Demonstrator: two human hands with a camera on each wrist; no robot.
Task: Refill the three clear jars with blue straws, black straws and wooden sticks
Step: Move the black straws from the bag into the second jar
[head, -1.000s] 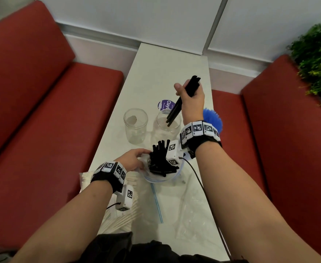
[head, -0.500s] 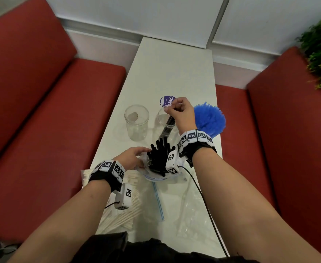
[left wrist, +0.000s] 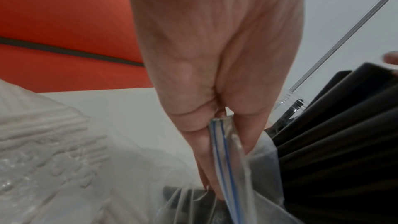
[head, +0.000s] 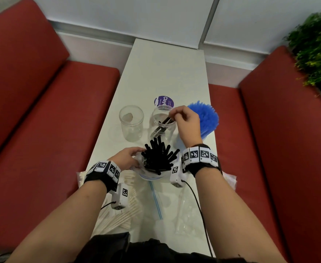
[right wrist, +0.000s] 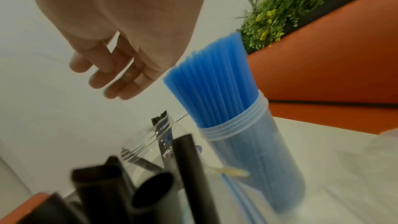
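Head view, read from the left of the frame to the right. Lower left: wooden sticks point(head: 117, 215) lie in a clear wrapper on the white surface point(head: 167, 73); thin and stiff, they are probably best lifted as a bundle gripped near mid-length. Left of centre: an empty clear jar point(head: 131, 122) stands upright, holding only a small scrap at its bottom. Below it, the left hand point(head: 126, 159) pinches the blue-striped rim of a zip bag point(left wrist: 228, 168), fingers curled on the plastic, steadying it so that the bagged black straws point(head: 156, 156) stand fanned upward. The film looks limp and slippery, so a grip at the stiffer seal strip seems the sound one.

Centre: the middle jar point(head: 162, 122) holds a few leaning black straws point(head: 165, 121). The right hand point(head: 186, 120) hangs over its mouth, fingers point(right wrist: 101, 72) loosened and spread, holding nothing in the right wrist view. The straws appear light, smooth, hollow and crushable; a gentle clasp round a small bunch near the upper third should let the lower ends drop into the jar without buckling. A light jar may tip if straws lean hard on its rim.

Right of centre: the third jar point(right wrist: 258, 156) is packed with blue straws point(head: 206, 118). Behind the jars lies a purple round label point(head: 164, 101).
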